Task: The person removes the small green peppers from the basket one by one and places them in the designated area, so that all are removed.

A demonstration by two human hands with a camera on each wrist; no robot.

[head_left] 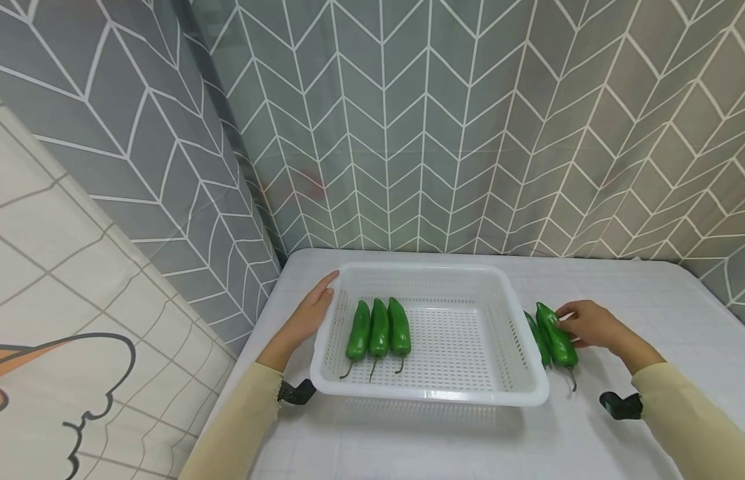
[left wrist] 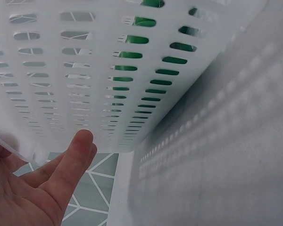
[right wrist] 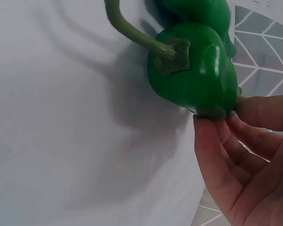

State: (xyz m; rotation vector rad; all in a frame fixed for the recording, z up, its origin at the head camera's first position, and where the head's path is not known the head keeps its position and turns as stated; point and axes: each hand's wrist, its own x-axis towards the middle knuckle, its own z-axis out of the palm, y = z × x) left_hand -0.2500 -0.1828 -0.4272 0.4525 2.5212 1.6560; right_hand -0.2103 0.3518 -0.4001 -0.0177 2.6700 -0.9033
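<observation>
Green pepper (head_left: 555,341) lies just right of the basket (head_left: 432,395), pinched by the right hand (head_left: 593,325); left hand (head_left: 309,313) grips the basket's edge. Shallow pinch, glossy skin: it could slip!

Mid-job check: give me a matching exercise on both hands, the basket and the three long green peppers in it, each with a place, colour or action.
Column one:
1. Left hand
2. Right hand
3. Perforated basket
4. Three long green peppers

Column two:
A. White
B. Inside, lying side by side
C. Pinching a single green pepper outside the basket
D. At the basket's left rim

Right pairs: 1-D, 2-C, 3-A, 4-B
</observation>
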